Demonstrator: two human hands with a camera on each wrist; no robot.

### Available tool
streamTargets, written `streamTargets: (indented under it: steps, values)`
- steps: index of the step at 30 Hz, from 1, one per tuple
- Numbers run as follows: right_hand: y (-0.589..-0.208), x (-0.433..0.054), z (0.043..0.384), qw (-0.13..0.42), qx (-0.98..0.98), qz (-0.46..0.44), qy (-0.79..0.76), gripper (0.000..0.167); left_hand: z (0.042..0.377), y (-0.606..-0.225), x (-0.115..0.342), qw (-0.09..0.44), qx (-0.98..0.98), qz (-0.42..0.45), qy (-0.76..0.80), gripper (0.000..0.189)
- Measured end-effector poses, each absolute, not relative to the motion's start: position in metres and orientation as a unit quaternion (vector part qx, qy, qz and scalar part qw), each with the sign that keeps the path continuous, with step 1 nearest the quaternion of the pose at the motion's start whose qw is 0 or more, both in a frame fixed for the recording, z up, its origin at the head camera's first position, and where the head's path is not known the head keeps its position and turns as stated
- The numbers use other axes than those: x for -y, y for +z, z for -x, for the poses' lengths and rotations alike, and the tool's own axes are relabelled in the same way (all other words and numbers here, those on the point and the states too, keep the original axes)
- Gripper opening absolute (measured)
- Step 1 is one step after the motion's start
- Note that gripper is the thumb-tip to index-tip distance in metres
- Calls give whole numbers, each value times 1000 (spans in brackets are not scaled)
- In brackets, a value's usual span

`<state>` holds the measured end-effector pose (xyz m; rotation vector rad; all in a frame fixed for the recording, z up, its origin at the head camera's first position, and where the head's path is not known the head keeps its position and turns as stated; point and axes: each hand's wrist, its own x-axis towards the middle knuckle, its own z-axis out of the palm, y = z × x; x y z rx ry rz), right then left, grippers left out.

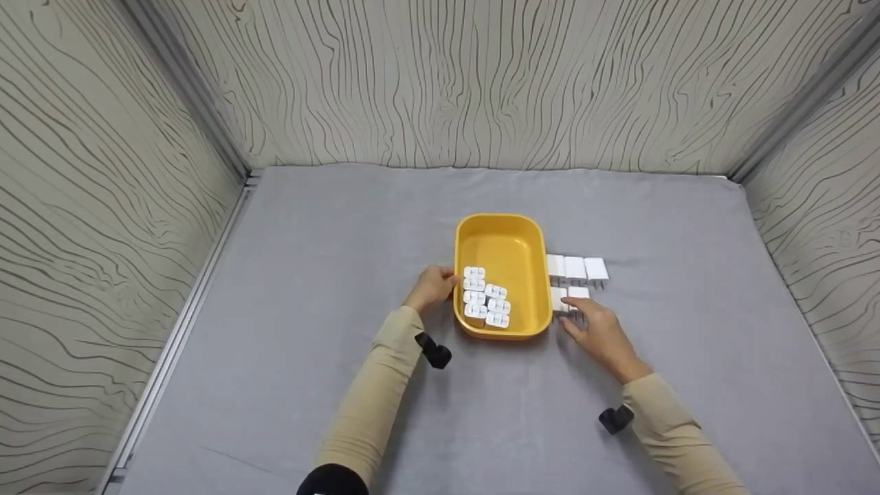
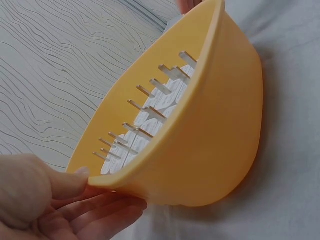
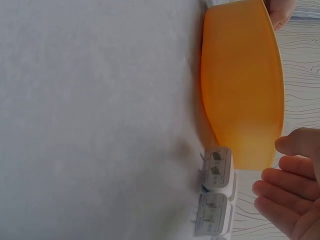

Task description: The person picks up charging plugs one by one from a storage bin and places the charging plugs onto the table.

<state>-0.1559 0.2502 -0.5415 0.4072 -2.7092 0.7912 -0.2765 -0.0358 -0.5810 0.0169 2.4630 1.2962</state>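
Observation:
A yellow plastic bin (image 1: 509,254) lies on the cloth, with several white plug-in chargers (image 1: 474,298) inside along its left and near part. Their metal prongs (image 2: 159,86) point up. My left hand (image 1: 432,285) pinches the bin's left rim, thumb on top and fingers beneath on the outer wall. To the right of the bin, my right hand (image 1: 601,337) hovers by the nearer row of white chargers (image 1: 578,293). In the right wrist view its fingers are loosely bent with nothing between them, above the chargers (image 3: 218,167).
A farther row of white chargers (image 1: 575,268) lies against the bin's right side, prongs toward me. Grey cloth (image 1: 330,227) covers the table. Patterned panels (image 1: 440,82) stand at the back and both sides, with metal rails (image 1: 199,89) at the corners.

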Motion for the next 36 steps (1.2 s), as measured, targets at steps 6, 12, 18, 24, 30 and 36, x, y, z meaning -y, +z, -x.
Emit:
streamTargets:
  steps: [6, 12, 18, 24, 30, 36]
  values:
    - [-537, -245, 156, 135, 942, -137, 276, 33, 372, -773, 40, 155, -863, -42, 479, 19]
    - [-532, -240, 154, 140, 937, -142, 288, 32, 368, -763, 37, 161, -873, -26, 459, 20]
    - [-528, -233, 154, 146, 930, -153, 302, 31, 301, -639, 36, 153, -876, -25, 456, 26]
    - [-527, -228, 156, 153, 926, -164, 302, 31, 274, -581, 38, 185, -863, -11, 471, 24]
    - [-525, -224, 156, 138, 928, -162, 305, 31, 268, -565, 37, 189, -864, -7, 466, 24]
    - [-524, -217, 157, 141, 926, -175, 304, 31, 248, -527, 34, 206, -862, 21, 463, 25]
